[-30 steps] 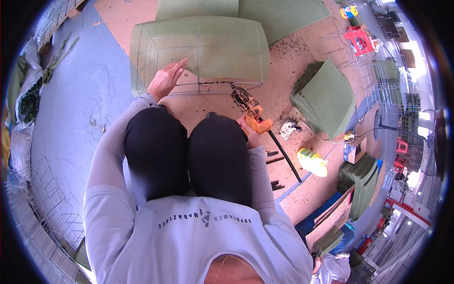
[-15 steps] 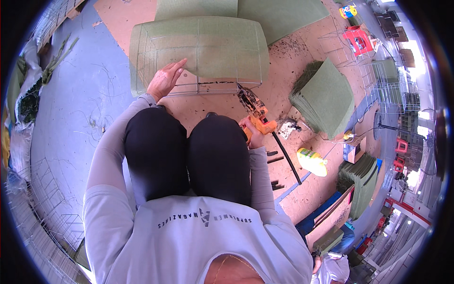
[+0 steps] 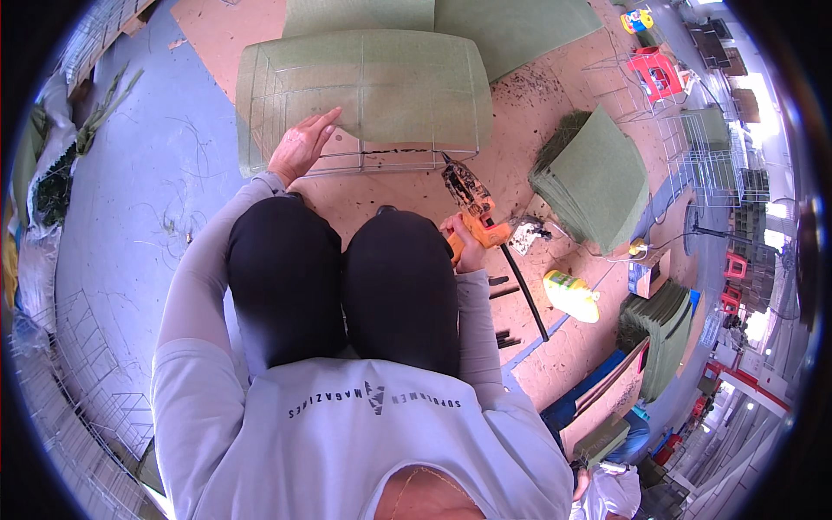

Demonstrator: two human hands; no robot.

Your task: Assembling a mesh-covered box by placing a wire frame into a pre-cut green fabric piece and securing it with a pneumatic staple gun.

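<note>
The left hand (image 3: 299, 147) lies flat on the green block (image 3: 364, 95), with its fingers (image 3: 322, 121) stretched out and open, holding nothing. The block is big, soft-looking and pale green, with round corners. A thin wire cage (image 3: 381, 160) of straight grey rods wraps around it, and the hand rests on the near left part of the block, over the wires.

The right hand (image 3: 464, 247) is closed around the orange handle of a glue gun (image 3: 472, 204). The gun is dirty and dark at the front, and its tip points at the near right corner of the green block, just beside the wire. A black cord (image 3: 524, 290) runs from the gun, away from the block, across the brown board floor (image 3: 555, 104).

The person's knees in black trousers (image 3: 347, 277) sit just in front of the block.

To the right of the block lies a stack of flat green sheets (image 3: 594, 178), a bit tilted. Nearer than that stack, a yellow-green bottle (image 3: 572, 295) lies on its side. More flat green sheets (image 3: 520, 26) lie behind the block. To the left of the block the floor is smooth and blue-grey (image 3: 113, 199), with thin loose wires on it.
</note>
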